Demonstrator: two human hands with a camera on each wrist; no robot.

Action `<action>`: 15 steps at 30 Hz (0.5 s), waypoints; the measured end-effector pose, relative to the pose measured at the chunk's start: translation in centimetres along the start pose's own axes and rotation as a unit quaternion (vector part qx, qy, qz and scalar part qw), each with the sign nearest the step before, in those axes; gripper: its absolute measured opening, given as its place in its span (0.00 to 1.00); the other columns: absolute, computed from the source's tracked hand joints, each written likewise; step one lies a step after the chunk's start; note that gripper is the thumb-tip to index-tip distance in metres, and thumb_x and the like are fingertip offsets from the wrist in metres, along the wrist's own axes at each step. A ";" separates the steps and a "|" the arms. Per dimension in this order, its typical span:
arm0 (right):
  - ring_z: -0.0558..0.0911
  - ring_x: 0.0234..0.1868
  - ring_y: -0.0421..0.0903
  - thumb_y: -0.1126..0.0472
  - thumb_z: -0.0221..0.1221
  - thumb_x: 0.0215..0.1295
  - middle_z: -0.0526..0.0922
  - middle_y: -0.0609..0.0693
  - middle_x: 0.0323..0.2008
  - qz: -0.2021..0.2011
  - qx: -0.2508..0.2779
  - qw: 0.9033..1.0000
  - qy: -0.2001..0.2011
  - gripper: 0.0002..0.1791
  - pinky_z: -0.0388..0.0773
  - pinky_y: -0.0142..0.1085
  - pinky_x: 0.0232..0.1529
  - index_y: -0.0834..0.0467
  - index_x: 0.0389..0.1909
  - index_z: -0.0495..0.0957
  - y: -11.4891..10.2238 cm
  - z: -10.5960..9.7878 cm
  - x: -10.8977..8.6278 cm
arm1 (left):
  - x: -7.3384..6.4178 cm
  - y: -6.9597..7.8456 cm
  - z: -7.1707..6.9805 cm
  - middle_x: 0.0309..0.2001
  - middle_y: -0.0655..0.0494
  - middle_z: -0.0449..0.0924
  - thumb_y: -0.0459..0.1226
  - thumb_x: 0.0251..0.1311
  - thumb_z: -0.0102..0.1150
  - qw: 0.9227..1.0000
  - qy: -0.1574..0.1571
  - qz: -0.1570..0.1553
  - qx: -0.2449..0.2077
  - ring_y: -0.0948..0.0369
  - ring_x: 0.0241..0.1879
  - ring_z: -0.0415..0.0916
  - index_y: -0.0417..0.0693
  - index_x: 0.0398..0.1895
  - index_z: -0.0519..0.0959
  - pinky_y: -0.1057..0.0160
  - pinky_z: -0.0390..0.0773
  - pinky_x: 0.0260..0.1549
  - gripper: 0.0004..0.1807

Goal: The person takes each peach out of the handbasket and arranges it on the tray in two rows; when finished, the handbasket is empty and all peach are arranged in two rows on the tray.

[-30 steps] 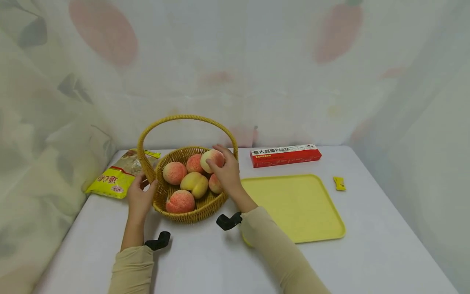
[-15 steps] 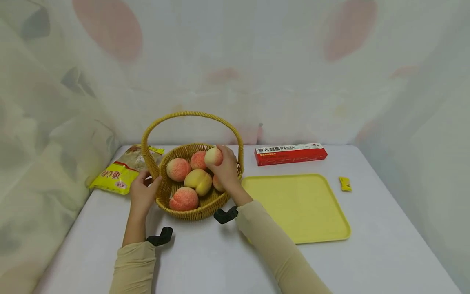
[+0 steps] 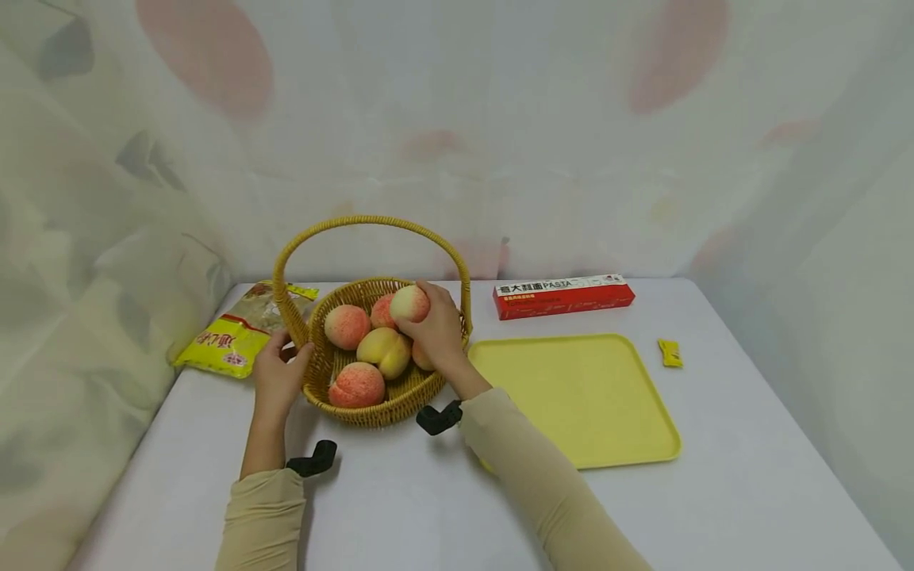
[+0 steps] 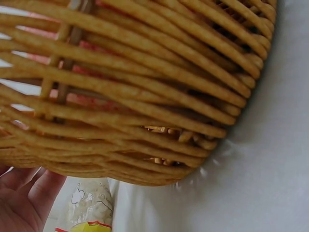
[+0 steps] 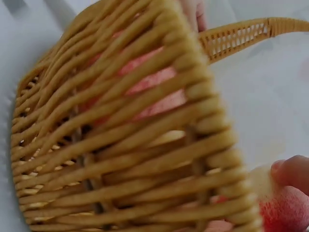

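A yellow wicker basket (image 3: 374,412) with a tall arched handle stands left of the middle in the head view. In it lie several peaches, among them a yellow one (image 3: 384,352) and a red one (image 3: 357,385) near the front rim. My left hand (image 3: 277,377) grips the basket's left side at the handle's foot; its fingers (image 4: 44,193) show against the weave in the left wrist view. Over the basket's right back part, my right hand (image 3: 441,331) holds a pale pink peach (image 3: 410,304) between thumb and fingers. That peach (image 5: 287,208) shows beyond the rim in the right wrist view.
Right of the basket lies a yellow tray (image 3: 571,404), partly under the right forearm. A red pasta box (image 3: 564,300) lies behind it, and a small yellow packet (image 3: 670,353) to its right. A yellow food bag (image 3: 228,341) lies left of the basket.
My right hand and its peach have shifted slightly left over the basket, now overlapping the red peach behind more. My left hand keeps its grip. The head view has shifted a little.
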State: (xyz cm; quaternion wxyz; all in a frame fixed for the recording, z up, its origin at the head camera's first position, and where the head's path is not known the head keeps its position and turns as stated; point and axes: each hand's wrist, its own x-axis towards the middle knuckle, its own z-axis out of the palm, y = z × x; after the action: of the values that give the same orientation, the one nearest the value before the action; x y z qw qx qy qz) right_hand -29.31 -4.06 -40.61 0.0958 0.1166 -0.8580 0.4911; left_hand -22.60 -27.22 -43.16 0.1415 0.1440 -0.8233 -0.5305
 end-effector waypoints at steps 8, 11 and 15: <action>0.70 0.58 0.45 0.56 0.69 0.48 0.71 0.50 0.58 -0.049 0.021 0.999 -0.005 0.37 0.68 0.38 0.57 0.55 0.62 0.67 -0.6 -1.1 -1.5 | -0.2 -0.1 -0.1 0.58 0.48 0.69 0.40 0.64 0.51 1.000 0.008 0.011 0.004 0.54 0.52 0.70 0.45 0.62 0.67 0.73 0.73 0.37 0.23; 0.70 0.58 0.45 0.56 0.69 0.47 0.72 0.50 0.58 -0.084 0.020 0.996 -0.013 0.37 0.68 0.39 0.57 0.56 0.60 0.69 -0.8 -1.7 -2.4 | -0.1 -0.1 -0.1 0.58 0.47 0.69 0.40 0.63 0.52 1.000 0.011 0.017 0.008 0.54 0.51 0.70 0.45 0.61 0.68 0.76 0.72 0.34 0.23; 0.71 0.57 0.46 0.57 0.70 0.47 0.72 0.50 0.57 -0.114 0.040 0.992 -0.023 0.36 0.70 0.41 0.55 0.56 0.59 0.69 -0.6 -3.0 -3.9 | 0.0 -0.4 0.1 0.57 0.47 0.70 0.40 0.63 0.52 1.000 0.008 0.021 0.006 0.54 0.50 0.70 0.45 0.61 0.68 0.77 0.72 0.33 0.23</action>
State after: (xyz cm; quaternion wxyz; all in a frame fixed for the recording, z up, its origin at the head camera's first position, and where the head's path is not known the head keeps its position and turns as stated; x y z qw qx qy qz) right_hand -25.31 -1.32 -39.72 0.1266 0.2283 -0.8206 0.5084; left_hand -22.60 -27.26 -43.56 0.1582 0.1322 -0.8282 -0.5211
